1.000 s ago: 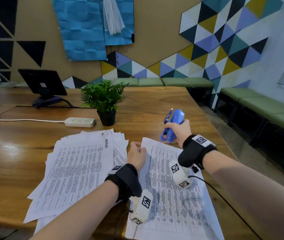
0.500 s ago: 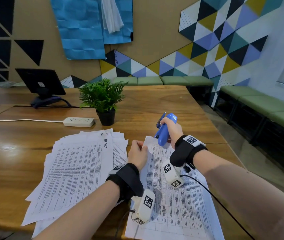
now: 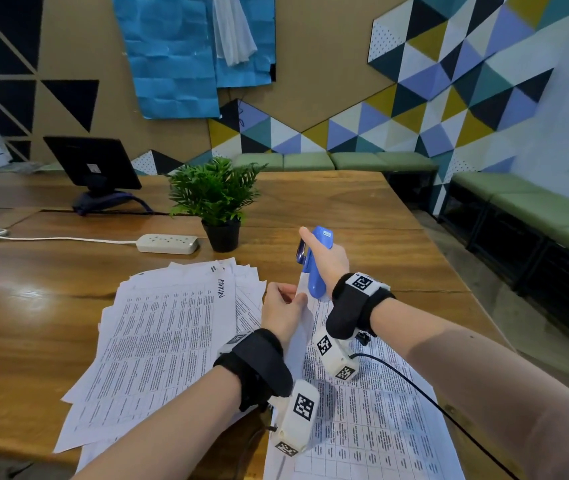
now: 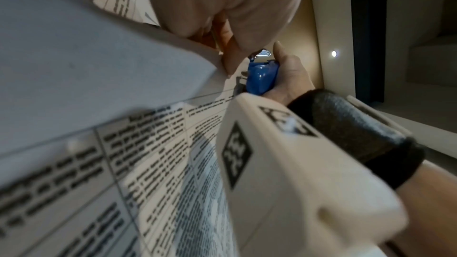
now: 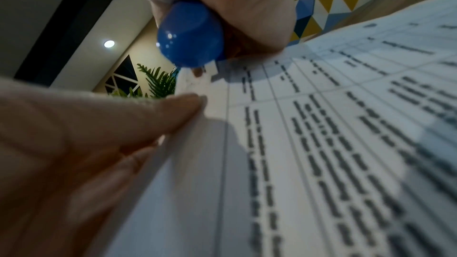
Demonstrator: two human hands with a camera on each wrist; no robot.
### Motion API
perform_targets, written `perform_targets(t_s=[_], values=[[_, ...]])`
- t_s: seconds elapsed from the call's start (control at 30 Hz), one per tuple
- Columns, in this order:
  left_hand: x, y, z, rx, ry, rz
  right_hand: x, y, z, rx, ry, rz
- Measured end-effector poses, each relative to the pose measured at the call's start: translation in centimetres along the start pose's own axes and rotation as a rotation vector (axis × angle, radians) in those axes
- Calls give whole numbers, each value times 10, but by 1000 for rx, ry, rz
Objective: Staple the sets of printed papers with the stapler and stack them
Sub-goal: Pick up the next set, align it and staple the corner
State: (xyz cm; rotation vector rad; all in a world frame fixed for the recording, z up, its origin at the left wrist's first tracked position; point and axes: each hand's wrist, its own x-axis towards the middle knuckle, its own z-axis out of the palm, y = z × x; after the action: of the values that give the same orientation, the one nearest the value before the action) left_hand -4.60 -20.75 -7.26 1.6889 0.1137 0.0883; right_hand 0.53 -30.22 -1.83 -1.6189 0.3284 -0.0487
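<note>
A blue stapler [image 3: 316, 263] stands nearly upright in my right hand [image 3: 326, 263], whose fingers curl round it, at the top left corner of a set of printed papers [image 3: 362, 410]. My left hand [image 3: 281, 308] pinches that set's lifted left edge just below the stapler. The left wrist view shows the stapler [image 4: 262, 77] beside my left fingers [image 4: 230, 60] on the paper edge. In the right wrist view the stapler's rounded blue end [image 5: 190, 34] sits over the sheet's corner, with my left thumb [image 5: 153, 116] on the edge.
A fanned pile of printed sheets [image 3: 158, 344] lies to the left on the wooden table [image 3: 33, 306]. Behind it stand a potted plant [image 3: 217, 202], a white power strip [image 3: 168, 243] and a black tablet on a stand [image 3: 92, 164]. The table's right edge drops off beyond my right arm.
My right hand has brought the stapler down and left, from above the table to the paper set's top left corner. My left hand has lifted the set's left edge.
</note>
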Motion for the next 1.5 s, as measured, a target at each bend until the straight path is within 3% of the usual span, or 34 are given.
perform_targets(t_s=[0.67, 0.8, 1.13, 1.37, 1.5], values=[[-7, 1, 3, -124, -36, -37, 3, -2, 4, -96, 55, -130], [-8, 13, -3, -130, -108, -31, 0, -5, 3, -129, 76, -172], [1, 31, -14, 276, -243, 107, -11, -7, 6, -199, 79, -255], [-1, 23, -14, 293, -184, 128, -8, -3, 13, -183, 84, -242], [-4, 21, -20, 247, -411, -23, -6, -2, 11, -152, 40, -204]])
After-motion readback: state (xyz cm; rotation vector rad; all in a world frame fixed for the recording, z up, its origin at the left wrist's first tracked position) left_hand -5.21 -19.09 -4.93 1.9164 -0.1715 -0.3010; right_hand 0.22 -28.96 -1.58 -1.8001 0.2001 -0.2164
